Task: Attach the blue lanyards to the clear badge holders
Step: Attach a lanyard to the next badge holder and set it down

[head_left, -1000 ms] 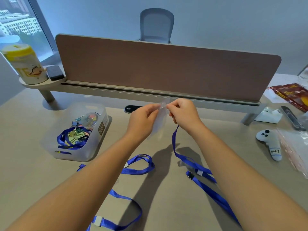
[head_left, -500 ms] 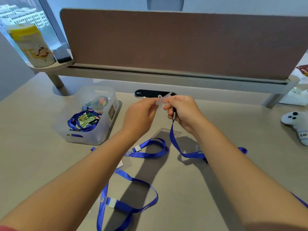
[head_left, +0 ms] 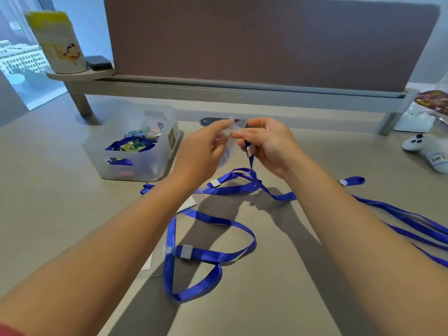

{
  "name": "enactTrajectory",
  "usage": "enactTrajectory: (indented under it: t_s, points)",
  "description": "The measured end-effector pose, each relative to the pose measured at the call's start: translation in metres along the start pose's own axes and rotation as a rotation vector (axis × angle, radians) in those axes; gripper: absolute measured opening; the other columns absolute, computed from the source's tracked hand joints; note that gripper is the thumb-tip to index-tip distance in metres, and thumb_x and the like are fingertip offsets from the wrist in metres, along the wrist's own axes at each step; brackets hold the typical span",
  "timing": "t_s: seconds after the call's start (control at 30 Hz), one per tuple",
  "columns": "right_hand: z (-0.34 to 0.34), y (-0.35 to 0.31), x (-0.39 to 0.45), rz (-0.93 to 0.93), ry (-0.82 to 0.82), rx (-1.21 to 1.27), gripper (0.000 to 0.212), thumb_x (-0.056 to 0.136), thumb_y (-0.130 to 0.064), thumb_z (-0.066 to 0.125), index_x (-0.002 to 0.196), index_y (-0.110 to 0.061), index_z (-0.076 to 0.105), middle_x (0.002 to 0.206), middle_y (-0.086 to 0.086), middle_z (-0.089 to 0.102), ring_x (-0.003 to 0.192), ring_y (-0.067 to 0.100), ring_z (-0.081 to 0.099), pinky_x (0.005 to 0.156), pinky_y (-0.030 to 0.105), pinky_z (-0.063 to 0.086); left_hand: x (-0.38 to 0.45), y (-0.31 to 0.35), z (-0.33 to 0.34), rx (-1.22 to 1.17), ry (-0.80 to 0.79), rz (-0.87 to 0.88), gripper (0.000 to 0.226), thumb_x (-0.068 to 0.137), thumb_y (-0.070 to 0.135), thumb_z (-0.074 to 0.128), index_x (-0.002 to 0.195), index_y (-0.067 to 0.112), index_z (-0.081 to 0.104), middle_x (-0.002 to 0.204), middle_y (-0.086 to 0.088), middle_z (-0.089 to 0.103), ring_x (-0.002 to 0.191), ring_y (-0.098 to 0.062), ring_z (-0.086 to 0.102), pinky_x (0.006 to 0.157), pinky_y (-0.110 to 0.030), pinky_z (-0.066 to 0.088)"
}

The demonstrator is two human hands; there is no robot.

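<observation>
My left hand (head_left: pixel 202 151) pinches the top of a clear badge holder (head_left: pixel 231 132) held up above the desk. My right hand (head_left: pixel 269 141) pinches the clip end of a blue lanyard (head_left: pixel 251 166) right beside the holder's top edge; its strap hangs down to the desk. A second blue lanyard (head_left: pixel 206 253) lies looped on the desk near me, joined to a clear badge holder (head_left: pixel 155 265) that lies flat. More blue straps (head_left: pixel 412 221) trail off to the right.
A translucent bin (head_left: pixel 135 146) with lanyards and clips stands at the left. A brown divider panel (head_left: pixel 266 40) on a grey rail crosses the back. A white controller (head_left: pixel 426 151) lies at the right, a canister (head_left: pixel 58 42) on the left shelf.
The camera has tilted down and come closer. Both hands stay together on the holder and lanyard end, and the strap's slack has shifted across the desk.
</observation>
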State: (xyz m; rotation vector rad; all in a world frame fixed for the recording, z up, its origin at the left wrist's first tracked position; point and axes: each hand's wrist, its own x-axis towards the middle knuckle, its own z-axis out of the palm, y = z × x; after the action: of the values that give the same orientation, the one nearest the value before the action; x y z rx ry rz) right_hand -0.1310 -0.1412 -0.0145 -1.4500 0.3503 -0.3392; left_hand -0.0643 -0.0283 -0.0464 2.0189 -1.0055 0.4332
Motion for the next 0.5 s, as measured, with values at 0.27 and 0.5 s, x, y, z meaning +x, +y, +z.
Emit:
enactTrajectory:
  t_s: [0.27,0.5]
  points:
    - [0.029,0.011,-0.036,-0.034,0.022,0.010,0.016,0.090,-0.001,0.049,0.082,-0.014,0.046,0.075,0.008,0.058,0.060,0.013,0.053,0.060,0.022,0.048,-0.031,-0.016,-0.027,0.355,0.084,0.390,0.031,0.079,0.009,0.053,0.106,0.004,0.065,0.075,-0.021,0.074,0.059,-0.034,0.069,0.048,-0.035,0.056]
    - [0.025,0.022,-0.023,-0.007,0.026,-0.100,0.012,0.092,-0.015,0.050,0.081,-0.015,0.048,0.071,0.005,0.058,0.054,0.009,0.054,0.053,0.016,0.050,-0.027,-0.030,-0.023,0.637,0.000,0.522,0.041,0.061,0.005,0.080,0.100,0.008,0.069,0.070,-0.015,0.075,0.055,-0.030,0.068,0.049,-0.031,0.055]
